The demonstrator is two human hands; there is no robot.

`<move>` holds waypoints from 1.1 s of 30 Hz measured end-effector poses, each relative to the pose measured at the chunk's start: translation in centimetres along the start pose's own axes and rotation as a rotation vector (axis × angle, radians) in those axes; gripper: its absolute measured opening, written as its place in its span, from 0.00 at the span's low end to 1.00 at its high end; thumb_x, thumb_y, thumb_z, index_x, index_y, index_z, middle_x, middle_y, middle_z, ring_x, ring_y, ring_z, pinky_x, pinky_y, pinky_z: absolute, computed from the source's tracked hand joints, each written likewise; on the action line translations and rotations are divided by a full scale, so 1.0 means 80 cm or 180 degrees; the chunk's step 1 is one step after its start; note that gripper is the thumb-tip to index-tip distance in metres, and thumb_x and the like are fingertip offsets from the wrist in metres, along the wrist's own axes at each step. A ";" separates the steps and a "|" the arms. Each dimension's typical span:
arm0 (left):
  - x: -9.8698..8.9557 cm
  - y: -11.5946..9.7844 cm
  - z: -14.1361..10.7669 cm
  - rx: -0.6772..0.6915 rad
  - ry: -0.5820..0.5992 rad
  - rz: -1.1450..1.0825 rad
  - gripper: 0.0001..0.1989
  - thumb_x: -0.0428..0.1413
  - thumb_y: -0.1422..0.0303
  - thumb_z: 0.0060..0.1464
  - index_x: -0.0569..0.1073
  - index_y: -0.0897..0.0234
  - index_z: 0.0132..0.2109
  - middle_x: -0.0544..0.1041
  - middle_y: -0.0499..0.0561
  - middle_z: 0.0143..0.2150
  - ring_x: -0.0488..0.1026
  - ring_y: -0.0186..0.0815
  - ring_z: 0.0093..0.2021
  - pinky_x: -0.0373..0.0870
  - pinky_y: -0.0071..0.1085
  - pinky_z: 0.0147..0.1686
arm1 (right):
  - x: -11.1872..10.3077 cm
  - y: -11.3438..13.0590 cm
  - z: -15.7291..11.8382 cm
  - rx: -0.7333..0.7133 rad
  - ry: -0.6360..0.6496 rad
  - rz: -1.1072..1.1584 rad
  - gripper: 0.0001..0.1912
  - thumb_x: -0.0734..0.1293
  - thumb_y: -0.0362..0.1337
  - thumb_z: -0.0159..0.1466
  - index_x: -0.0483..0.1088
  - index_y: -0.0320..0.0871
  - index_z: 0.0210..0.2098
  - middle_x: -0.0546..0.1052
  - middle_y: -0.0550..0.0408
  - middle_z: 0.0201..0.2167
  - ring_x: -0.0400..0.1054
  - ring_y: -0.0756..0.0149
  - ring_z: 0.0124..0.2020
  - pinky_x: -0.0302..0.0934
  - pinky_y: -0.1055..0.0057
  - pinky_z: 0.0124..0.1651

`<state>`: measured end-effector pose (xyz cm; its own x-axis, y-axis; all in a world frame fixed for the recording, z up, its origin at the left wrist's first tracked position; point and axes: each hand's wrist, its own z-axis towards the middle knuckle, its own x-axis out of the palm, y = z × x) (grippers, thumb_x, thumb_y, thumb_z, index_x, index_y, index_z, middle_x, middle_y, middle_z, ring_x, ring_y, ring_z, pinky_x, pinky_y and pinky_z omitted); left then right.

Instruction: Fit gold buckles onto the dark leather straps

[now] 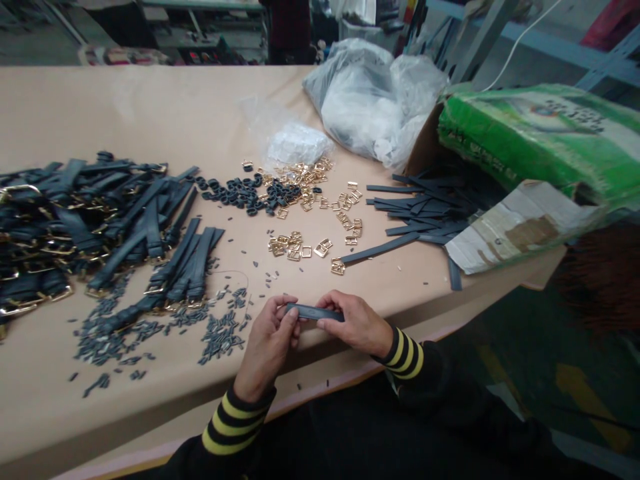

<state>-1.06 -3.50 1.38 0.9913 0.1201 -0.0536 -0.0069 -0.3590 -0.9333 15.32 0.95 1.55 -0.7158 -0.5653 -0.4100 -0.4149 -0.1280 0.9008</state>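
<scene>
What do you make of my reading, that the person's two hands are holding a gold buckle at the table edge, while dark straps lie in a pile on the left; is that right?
Not quite: the head view shows the left hand and right hand holding a dark strap, not a gold buckle. The rest stands: they are at the table edge, with the pile of dark straps on the left.

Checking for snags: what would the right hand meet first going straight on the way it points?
The right hand points along the dark strap it already grips, so that comes first; the left hand looks next.
</scene>
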 end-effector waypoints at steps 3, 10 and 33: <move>0.000 0.002 0.001 0.0043 -0.0015 0.0007 0.14 0.52 0.62 0.50 0.61 0.64 0.42 0.65 0.39 0.18 0.61 0.25 0.16 0.57 0.20 0.15 | 0.002 0.002 -0.002 -0.0048 -0.0061 0.0021 0.10 0.65 0.31 0.54 0.67 0.39 0.37 0.71 0.58 0.29 0.63 0.72 0.29 0.56 0.75 0.33; 0.000 0.003 0.006 0.0156 -0.0171 -0.0139 0.16 0.54 0.63 0.48 0.63 0.65 0.43 0.66 0.40 0.19 0.63 0.27 0.19 0.62 0.22 0.21 | 0.003 0.003 -0.002 0.0153 0.0108 0.0945 0.09 0.64 0.32 0.55 0.67 0.37 0.36 0.72 0.55 0.29 0.65 0.71 0.30 0.59 0.73 0.36; -0.009 -0.003 0.031 0.0482 -0.0177 0.0470 0.17 0.54 0.63 0.47 0.66 0.65 0.44 0.66 0.40 0.20 0.64 0.27 0.18 0.64 0.23 0.19 | -0.008 0.006 0.011 0.1351 0.1066 0.2887 0.14 0.55 0.30 0.64 0.61 0.33 0.47 0.74 0.43 0.37 0.72 0.67 0.34 0.64 0.68 0.40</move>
<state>-2.07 -1.23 0.72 0.9693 0.1289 -0.2092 -0.1753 -0.2338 -0.9563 15.09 1.93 2.13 -0.6915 -0.5109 0.5106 -0.0109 0.7142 0.6999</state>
